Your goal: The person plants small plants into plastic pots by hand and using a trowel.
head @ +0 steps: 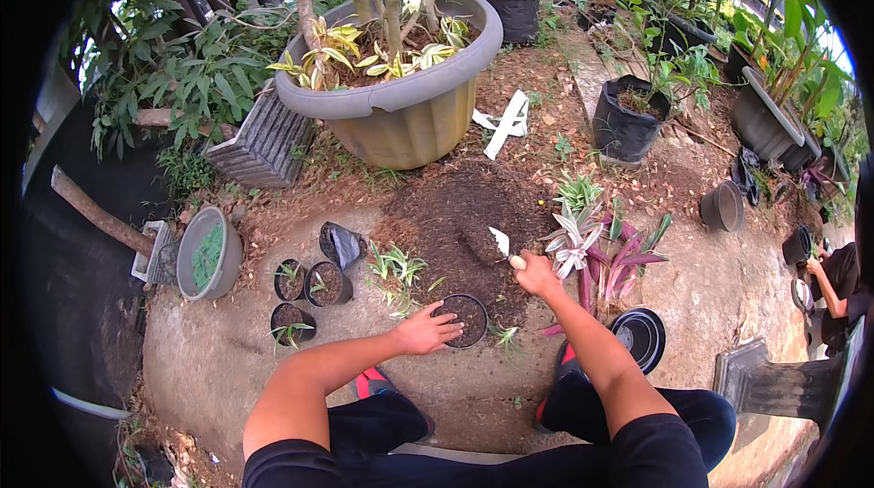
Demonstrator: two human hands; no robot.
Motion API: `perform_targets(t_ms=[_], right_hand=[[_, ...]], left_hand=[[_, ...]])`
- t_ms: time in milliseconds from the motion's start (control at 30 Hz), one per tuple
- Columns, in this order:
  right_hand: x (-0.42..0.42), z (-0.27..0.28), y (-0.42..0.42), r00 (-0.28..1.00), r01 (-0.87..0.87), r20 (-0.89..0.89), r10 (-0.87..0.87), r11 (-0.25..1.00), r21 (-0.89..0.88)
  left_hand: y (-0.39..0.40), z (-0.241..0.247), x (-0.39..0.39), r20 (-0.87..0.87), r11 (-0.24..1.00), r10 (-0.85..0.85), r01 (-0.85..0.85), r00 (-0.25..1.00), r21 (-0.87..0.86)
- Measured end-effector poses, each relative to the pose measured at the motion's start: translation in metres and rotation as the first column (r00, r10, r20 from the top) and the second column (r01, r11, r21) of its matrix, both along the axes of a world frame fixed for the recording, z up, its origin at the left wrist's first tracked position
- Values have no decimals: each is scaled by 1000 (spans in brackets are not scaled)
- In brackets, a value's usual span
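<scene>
My right hand (536, 274) grips the pale handle of a hand trowel (500, 241), its light blade at a heap of dark soil (450, 208). Between my feet and the heap stands a black plant pot (471, 321) with soil inside. Over that pot's left rim rests my left hand (429, 331), fingers spread; part of the rim is hidden beneath it. Small green-and-white striped plants (399, 266) lie just left of the heap, and another sprig (505, 339) is at the pot's right. Purple-leaved plants (618, 259) lie beyond my right hand.
Small potted seedlings (330, 283) stand at left near a black plastic bag (341, 244) and a grey tub (229, 263). A large planter (403, 126) rises behind the heap. Stacked black pots (638, 340) sit by my right knee. Another person (836, 290) holds a pot at far right.
</scene>
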State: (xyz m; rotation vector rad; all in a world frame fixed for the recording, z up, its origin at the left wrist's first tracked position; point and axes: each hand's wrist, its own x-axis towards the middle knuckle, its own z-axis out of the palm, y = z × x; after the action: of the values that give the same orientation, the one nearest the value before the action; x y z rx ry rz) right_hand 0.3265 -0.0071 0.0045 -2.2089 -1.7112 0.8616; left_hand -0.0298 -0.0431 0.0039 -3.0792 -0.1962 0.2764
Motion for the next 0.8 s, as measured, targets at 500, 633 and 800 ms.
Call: perform_targets(t_ms=[500, 633, 800], right_hand=[[21, 54, 18, 969, -247, 0, 249, 962, -114], [28, 83, 15, 906, -416, 21, 423, 898, -143], [32, 89, 13, 857, -504, 31, 514, 850, -150]], left_hand=[[-3, 12, 31, 175, 1000, 5, -7, 985, 11], [2, 12, 9, 170, 1000, -19, 22, 985, -17], [17, 20, -4, 250, 997, -42, 56, 967, -49]])
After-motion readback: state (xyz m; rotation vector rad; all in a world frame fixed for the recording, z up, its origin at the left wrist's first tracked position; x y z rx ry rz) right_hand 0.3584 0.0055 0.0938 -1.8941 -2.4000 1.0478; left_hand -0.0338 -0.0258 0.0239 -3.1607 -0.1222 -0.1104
